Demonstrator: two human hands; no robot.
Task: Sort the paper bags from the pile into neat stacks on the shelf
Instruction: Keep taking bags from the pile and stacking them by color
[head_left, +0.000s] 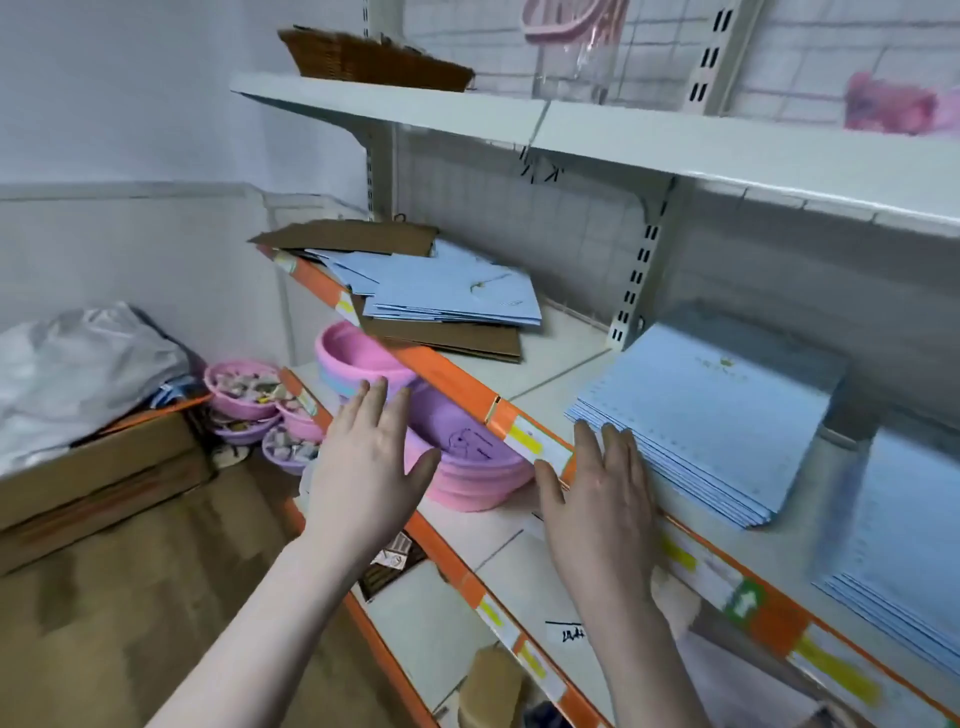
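Observation:
A messy pile of light blue paper bags (452, 291) lies on brown paper bags (447, 335) at the far left of the middle shelf (545, 364). A neat stack of blue bags (711, 415) sits to the right, and another blue stack (904, 561) lies at the right edge. My right hand (597, 499) is flat, its fingertips touching the near left edge of the neat stack at the shelf's orange rim. My left hand (363, 467) hovers with fingers straight in front of the shelf, holding nothing.
Pink and purple plastic basins (457, 457) sit on the lower shelf below my hands. Small pink bowls of trinkets (249, 389) stand further left. A cardboard box (98, 467) with a grey bag sits at left. A wicker basket (374, 60) is on the top shelf.

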